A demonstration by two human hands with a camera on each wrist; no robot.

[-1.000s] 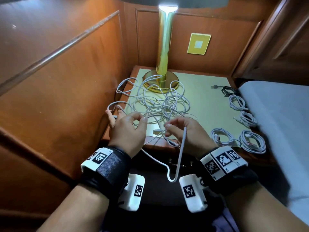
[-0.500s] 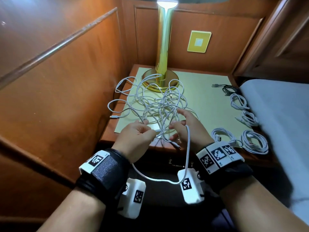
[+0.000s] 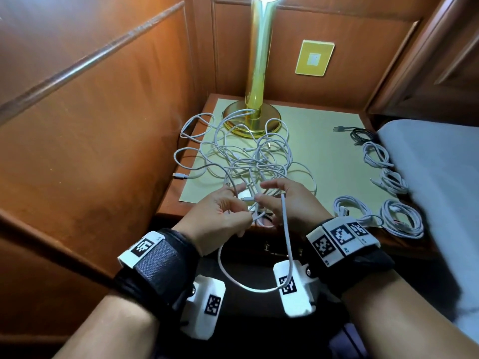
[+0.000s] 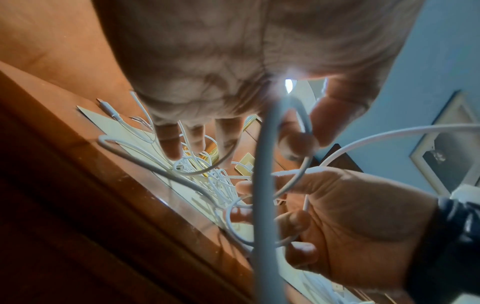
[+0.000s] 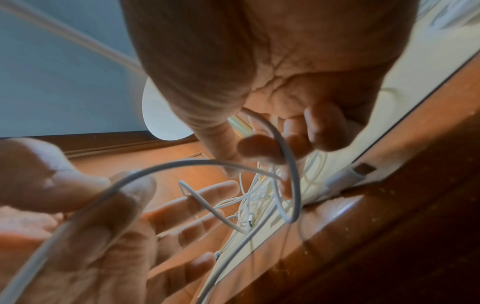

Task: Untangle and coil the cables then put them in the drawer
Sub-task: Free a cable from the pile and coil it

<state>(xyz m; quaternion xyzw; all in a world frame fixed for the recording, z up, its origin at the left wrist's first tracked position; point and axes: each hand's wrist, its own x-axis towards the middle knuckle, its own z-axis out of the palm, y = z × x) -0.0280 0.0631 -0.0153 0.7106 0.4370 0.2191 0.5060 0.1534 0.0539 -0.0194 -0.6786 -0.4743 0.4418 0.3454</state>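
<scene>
At the centre of the head view both hands work one thin white charging cable (image 3: 287,237) at the near edge of the wooden bedside worktop (image 3: 171,203). The left hand (image 3: 220,218) pinches it between thumb and forefinger, other fingers spread; the right hand (image 3: 287,203) has its fingers curled round the same strand, whose slack droops in a loop below the wrists. Behind them lies the loose tangle of white cables (image 3: 248,156), touching the polished brass lamp base (image 3: 252,120). To do this step well, I would feed the free end back through each crossing instead of pulling, since tension would likely tighten the knot or drag loops against the lamp. Five finished coils (image 3: 401,221) sit at the right edge; the drawer is not clearly visible.
</scene>
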